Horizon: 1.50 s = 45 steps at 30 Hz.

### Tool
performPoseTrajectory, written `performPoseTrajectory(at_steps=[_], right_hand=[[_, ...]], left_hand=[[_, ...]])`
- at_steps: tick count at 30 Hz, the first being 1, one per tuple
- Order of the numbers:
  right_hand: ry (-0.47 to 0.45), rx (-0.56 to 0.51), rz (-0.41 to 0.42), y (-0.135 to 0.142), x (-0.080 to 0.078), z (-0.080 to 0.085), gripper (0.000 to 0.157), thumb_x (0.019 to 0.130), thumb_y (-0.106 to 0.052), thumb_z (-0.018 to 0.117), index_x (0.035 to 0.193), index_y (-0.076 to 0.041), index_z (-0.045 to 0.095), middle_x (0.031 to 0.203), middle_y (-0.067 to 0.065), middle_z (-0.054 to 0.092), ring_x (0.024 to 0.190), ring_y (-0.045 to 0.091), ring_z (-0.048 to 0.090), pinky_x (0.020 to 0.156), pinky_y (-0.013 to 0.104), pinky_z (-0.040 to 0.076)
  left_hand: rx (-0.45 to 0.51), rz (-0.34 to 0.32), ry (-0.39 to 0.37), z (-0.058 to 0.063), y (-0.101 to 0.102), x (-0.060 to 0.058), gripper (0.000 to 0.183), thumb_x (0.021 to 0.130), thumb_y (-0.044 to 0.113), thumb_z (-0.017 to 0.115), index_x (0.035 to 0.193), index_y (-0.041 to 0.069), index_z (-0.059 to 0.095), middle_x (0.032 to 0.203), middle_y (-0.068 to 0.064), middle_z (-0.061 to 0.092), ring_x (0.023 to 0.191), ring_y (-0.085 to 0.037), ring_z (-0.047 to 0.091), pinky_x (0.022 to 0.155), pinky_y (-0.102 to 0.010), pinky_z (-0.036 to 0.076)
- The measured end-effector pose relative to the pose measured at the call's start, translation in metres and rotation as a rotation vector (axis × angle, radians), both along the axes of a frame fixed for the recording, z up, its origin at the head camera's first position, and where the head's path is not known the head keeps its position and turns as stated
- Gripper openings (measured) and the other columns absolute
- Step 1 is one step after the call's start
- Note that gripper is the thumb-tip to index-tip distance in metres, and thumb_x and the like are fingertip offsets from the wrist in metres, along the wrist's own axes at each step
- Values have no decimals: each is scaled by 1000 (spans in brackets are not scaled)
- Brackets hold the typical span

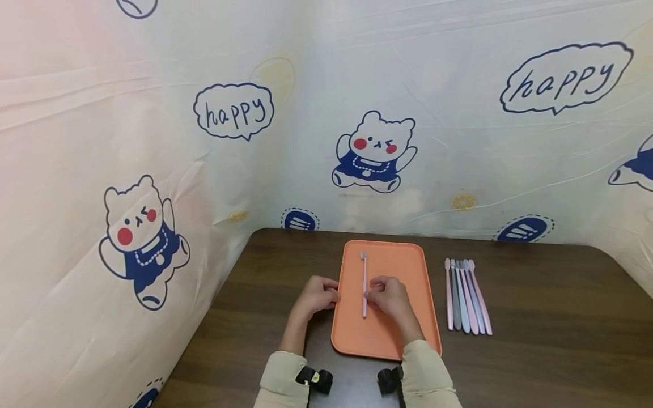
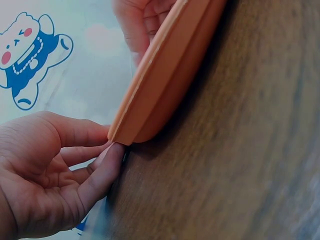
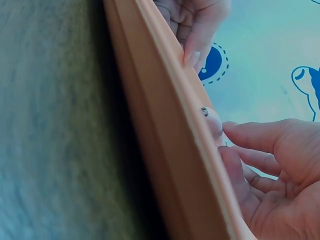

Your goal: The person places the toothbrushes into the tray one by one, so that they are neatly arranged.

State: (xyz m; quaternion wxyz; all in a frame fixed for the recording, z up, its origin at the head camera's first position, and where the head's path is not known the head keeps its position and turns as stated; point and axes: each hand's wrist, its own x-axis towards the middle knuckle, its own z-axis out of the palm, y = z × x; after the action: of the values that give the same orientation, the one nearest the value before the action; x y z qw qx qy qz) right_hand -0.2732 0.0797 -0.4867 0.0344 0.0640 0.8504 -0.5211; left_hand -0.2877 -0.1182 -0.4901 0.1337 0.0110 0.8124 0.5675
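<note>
A pink toothbrush (image 1: 364, 283) with a grey head lies lengthwise on the orange tray (image 1: 398, 258), left of its middle. My right hand (image 1: 390, 297) reaches over the tray and pinches the toothbrush's handle from the right. In the right wrist view the right hand (image 3: 280, 165) has thumb and finger close together behind the tray's rim (image 3: 165, 100), which hides part of the grip. At the tray's left side, my left hand (image 1: 318, 294) holds the rim. The left wrist view shows the left hand (image 2: 60, 170) with thumb and forefinger at the tray's edge (image 2: 150, 100).
Several toothbrushes (image 1: 466, 297) in pink, grey and blue lie side by side right of the tray. They rest on a dark wooden table (image 1: 551, 317). A printed curtain (image 1: 449, 85) hangs behind the table and along its left side.
</note>
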Motion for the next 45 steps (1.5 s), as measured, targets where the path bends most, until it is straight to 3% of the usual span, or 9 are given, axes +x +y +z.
performPoseTrajectory(at_steps=[13,22,31,37,45], right_hand=[[10,-80,-2,9,3,-1,27,85,2,75,111,5,71,86,15,75,67,12,67,62,29,59],[78,-151,7,23,5,-2,29,91,3,60,119,6,69,92,18,74,71,14,67,63,29,60],[120,-122,2,44,9,1,30,93,1,60,121,8,67,95,21,72,72,14,66,64,29,58],[106,-141,20,63,15,5,32,97,-1,59,127,9,63,105,26,70,79,18,71,72,32,63],[97,-170,21,79,20,7,34,99,-3,58,130,11,60,109,29,69,81,18,71,72,32,63]], left_hand=[[-9,-6,7,0,1,0,35,83,-6,66,117,-13,68,85,-9,63,77,-14,63,77,-38,63],[-9,3,16,0,0,-1,33,83,-5,65,115,-13,69,80,-8,62,73,-12,62,72,-35,63],[1,12,7,-2,2,-2,34,82,-6,66,115,-14,68,82,-10,64,75,-13,63,74,-37,63],[-21,4,10,-2,2,-2,35,83,-5,65,117,-13,68,85,-9,64,77,-14,64,77,-39,63],[-36,8,7,-1,1,-1,34,83,-5,65,117,-12,68,86,-9,65,77,-14,64,77,-39,63]])
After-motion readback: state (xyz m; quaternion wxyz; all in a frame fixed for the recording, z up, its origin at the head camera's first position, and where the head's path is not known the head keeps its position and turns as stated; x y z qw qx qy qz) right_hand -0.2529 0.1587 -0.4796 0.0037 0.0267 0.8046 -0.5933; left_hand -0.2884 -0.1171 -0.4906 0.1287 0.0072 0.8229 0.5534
